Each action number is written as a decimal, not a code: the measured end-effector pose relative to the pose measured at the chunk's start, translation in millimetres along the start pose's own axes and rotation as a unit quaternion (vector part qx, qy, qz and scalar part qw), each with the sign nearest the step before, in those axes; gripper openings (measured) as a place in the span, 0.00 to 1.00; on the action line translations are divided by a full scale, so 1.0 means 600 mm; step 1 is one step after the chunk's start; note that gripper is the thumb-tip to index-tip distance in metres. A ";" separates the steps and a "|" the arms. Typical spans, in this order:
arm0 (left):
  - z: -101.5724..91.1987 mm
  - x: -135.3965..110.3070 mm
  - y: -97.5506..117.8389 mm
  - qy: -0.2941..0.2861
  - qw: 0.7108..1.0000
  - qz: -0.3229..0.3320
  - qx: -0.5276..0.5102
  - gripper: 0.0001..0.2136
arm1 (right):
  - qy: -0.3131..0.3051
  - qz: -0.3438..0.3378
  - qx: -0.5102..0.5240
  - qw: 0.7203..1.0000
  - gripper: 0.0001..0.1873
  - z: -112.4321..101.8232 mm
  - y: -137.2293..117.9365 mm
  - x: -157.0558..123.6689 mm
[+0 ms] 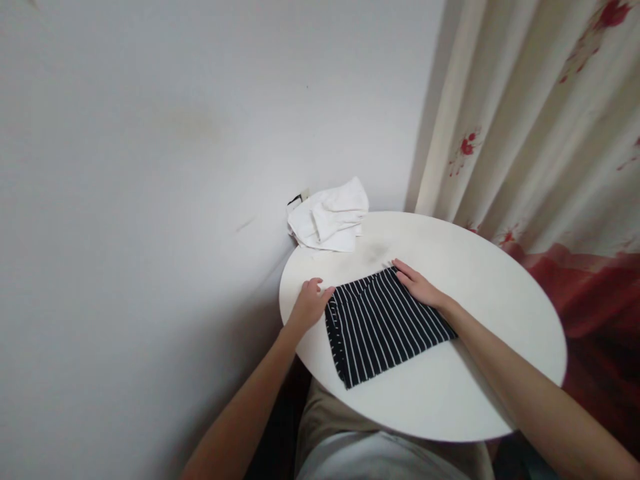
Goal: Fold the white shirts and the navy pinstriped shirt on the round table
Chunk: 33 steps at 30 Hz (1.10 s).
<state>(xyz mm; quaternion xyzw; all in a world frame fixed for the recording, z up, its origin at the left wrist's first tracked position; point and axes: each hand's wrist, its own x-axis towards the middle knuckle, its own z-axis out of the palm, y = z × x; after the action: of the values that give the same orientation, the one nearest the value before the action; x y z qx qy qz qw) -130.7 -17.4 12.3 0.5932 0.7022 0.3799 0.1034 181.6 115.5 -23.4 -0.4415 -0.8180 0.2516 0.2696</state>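
Observation:
A folded dark cloth with thin white stripes lies flat on a round white table. My left hand rests at the cloth's far left corner, fingers curled and pinching its edge. My right hand lies flat on the cloth's far right corner, fingers stretched out and pressed onto the fabric.
A crumpled white cloth sits at the table's far edge against the white wall. A cream curtain with red flowers hangs behind the table on the right. My lap shows below the table's near edge.

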 end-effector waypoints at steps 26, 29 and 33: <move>0.085 -0.060 0.129 -0.185 0.924 0.224 0.249 0.28 | -0.037 -0.122 -0.281 0.951 0.27 0.017 -0.108 -0.029; 0.102 -0.069 0.102 -0.170 0.930 0.198 0.258 0.28 | -0.037 -0.190 -0.267 0.944 0.26 0.023 -0.124 -0.040; 0.096 -0.078 0.070 -0.131 0.937 0.195 0.259 0.28 | -0.048 -0.183 -0.253 0.949 0.28 0.038 -0.131 -0.053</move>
<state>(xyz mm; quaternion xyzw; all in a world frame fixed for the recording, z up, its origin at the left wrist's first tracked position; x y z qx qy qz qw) -51.5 -36.0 -14.1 0.7695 0.6267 0.1161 -0.0391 135.2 46.0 4.3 -0.3252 -0.9335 0.0034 0.1513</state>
